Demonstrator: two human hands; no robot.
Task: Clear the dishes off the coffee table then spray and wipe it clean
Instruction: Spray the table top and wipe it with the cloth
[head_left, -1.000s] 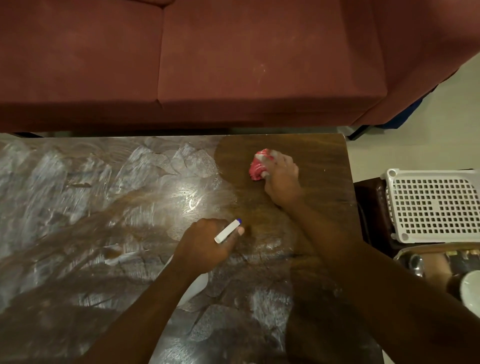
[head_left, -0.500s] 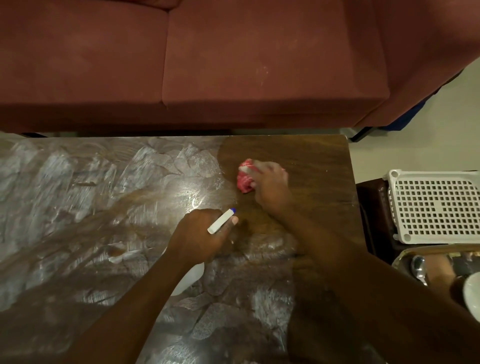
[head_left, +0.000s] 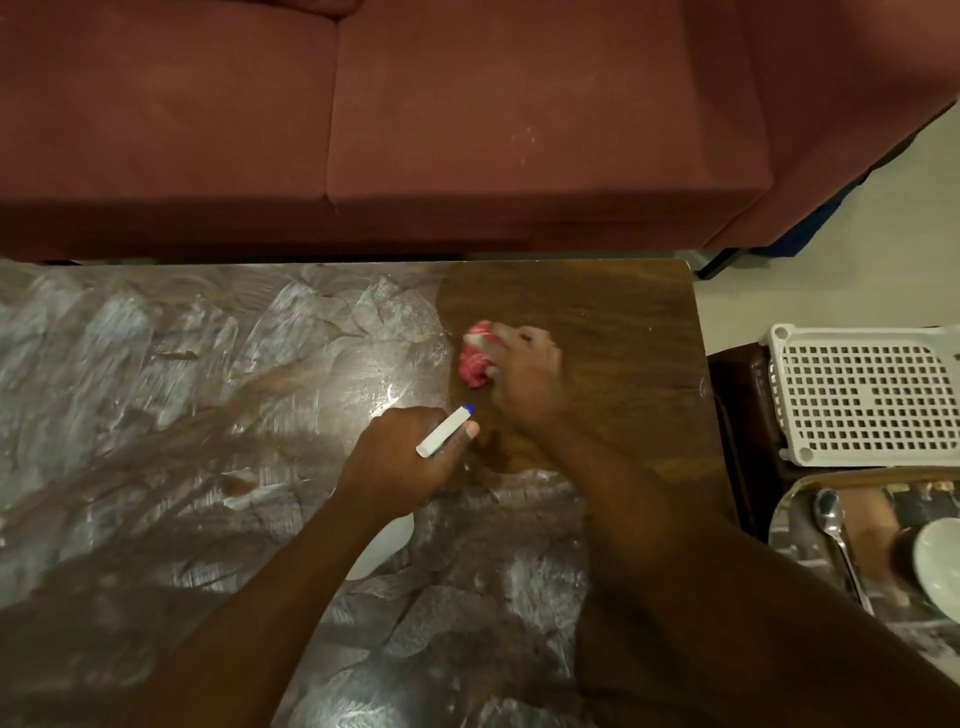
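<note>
The dark wooden coffee table (head_left: 613, 312) is smeared with whitish foam over its left and near parts; a patch at the far right corner is bare wood. My right hand (head_left: 524, 374) grips a bunched red-and-white cloth (head_left: 475, 358) and presses it on the table at the edge of that patch. My left hand (head_left: 410, 457) holds a white spray bottle (head_left: 447, 431) with a blue nozzle tip, just left of and nearer than the cloth. The bottle's white body (head_left: 382, 545) shows below my wrist.
A maroon sofa (head_left: 467, 130) runs along the table's far side. Right of the table a white perforated basket (head_left: 867, 395) lies on a dark stand. Nearer, a metal tray (head_left: 789, 525) holds a spoon (head_left: 836, 535) and a white bowl (head_left: 940, 561).
My right hand has slid the cloth leftward and toward me from near the far right corner. My left hand with the spray bottle has stayed almost still.
</note>
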